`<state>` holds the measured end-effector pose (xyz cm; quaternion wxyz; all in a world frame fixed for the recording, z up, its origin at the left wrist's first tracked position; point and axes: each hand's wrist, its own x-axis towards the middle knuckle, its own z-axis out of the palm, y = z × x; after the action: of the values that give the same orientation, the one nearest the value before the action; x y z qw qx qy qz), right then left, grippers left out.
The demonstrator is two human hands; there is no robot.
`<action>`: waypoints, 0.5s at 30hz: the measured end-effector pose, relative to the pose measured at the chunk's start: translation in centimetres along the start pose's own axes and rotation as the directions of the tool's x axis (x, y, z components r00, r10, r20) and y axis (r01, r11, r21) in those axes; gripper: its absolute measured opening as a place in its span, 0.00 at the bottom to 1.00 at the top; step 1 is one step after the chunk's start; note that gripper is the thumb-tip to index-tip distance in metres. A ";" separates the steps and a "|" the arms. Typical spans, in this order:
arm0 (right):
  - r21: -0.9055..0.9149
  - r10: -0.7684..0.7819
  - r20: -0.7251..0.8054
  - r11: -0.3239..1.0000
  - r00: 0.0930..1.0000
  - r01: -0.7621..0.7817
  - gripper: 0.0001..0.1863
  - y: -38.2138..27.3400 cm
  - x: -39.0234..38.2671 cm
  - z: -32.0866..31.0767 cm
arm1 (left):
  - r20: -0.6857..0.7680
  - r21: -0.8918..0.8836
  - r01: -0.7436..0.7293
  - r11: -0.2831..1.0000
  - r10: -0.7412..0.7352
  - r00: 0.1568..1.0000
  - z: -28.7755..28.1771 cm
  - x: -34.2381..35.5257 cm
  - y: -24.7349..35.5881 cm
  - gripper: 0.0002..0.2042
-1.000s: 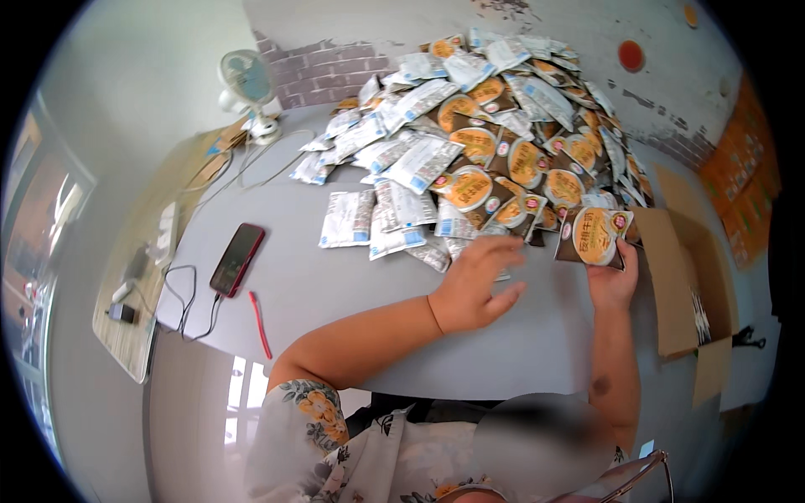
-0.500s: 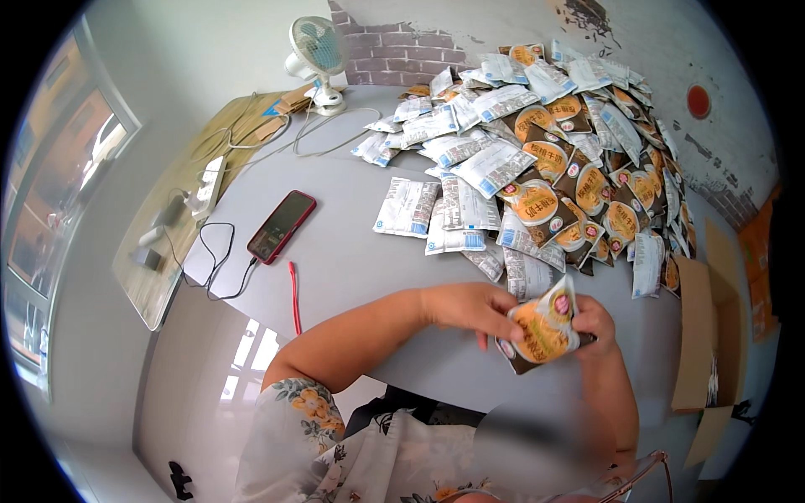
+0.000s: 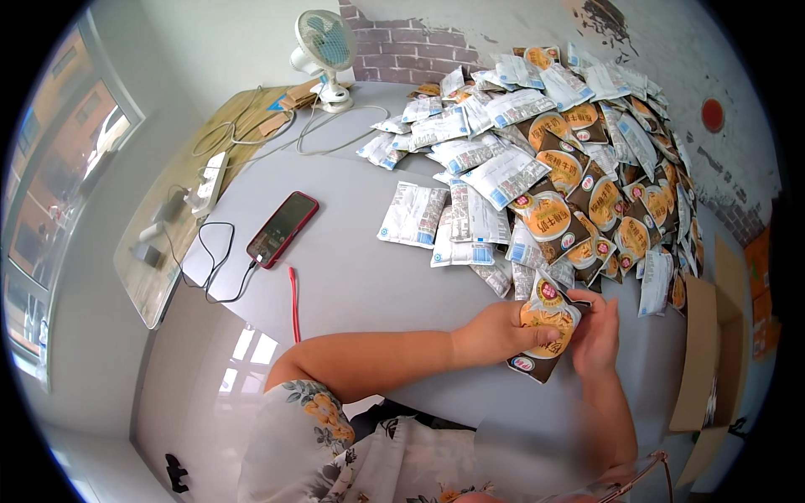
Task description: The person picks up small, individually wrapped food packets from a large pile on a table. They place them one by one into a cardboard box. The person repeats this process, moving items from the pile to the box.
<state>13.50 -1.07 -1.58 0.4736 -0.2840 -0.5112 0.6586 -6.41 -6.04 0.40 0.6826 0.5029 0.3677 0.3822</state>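
Observation:
My left hand (image 3: 503, 335) grips a brown and orange pouch (image 3: 545, 314) with a white top corner, its thumb pressed across the front. My right hand (image 3: 595, 331) has its bent fingers at the pouch's right edge, holding it there; some fingertips are hidden behind it. Just beyond both hands rises a large heap (image 3: 511, 180) of similar pouches, some showing white printed backs, others brown and orange fronts, on the grey table (image 3: 352, 277).
A phone (image 3: 283, 228) on a cable and a red strap (image 3: 294, 302) lie at left. Behind are a small fan (image 3: 327, 42) and a side board (image 3: 142, 277) with a power strip (image 3: 210, 180). An open cardboard box (image 3: 696, 352) stands right of the table, near stacked orange cartons (image 3: 759, 293).
A second ago only my right hand held the pouch, raised at the right. My left hand then took hold of it; since then the pouch has turned more upright and shifted slightly right.

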 end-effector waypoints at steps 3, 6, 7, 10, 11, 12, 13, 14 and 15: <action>-0.121 0.031 -0.007 0.992 0.999 -0.032 0.28 0.6 -1.1 0.2 | 0.014 0.053 0.078 0.996 -0.078 0.997 0.5 -0.6 0.1 0.20; -0.109 0.098 -0.058 0.989 0.994 -0.104 0.23 0.8 -2.1 0.9 | 0.074 0.305 -0.029 0.952 0.007 0.997 1.0 -1.2 0.1 0.18; -0.131 0.088 -0.059 0.987 0.994 -0.095 0.22 1.0 -2.3 0.9 | 0.079 0.345 -0.122 0.930 0.101 0.992 1.0 -1.2 -1.2 0.18; -0.108 0.093 -0.086 0.989 0.992 -0.103 0.19 1.4 -2.0 0.5 | 0.137 0.297 -0.198 0.934 0.164 0.977 0.9 -0.3 -2.8 0.18; -0.086 0.102 -0.101 0.990 0.990 -0.110 0.18 1.4 -1.9 0.2 | 0.157 0.233 -0.200 0.952 0.167 0.973 0.8 0.0 -3.0 0.19; -0.063 0.108 -0.123 0.991 0.986 -0.116 0.17 1.5 -2.0 0.2 | 0.184 0.167 -0.200 0.965 0.169 0.968 0.6 0.1 -2.9 0.19; -0.021 0.096 -0.109 0.995 0.989 -0.099 0.17 1.1 -1.8 0.6 | 0.197 0.133 -0.082 0.988 0.055 0.979 0.3 0.0 -1.9 0.19; -0.020 0.066 -0.129 0.997 0.989 -0.070 0.17 1.2 -1.9 0.6 | 0.214 0.102 0.038 0.994 -0.059 0.975 0.0 0.1 -0.8 0.19; -0.017 0.036 -0.144 0.999 0.989 -0.039 0.17 1.4 -2.0 0.7 | 0.230 0.073 0.158 0.985 -0.171 0.958 -0.2 -0.1 0.1 0.19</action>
<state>13.23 -3.18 -2.93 0.4937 -0.3451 -0.4768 0.6402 -6.67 -6.01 0.45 0.7368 0.5306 0.3350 0.2517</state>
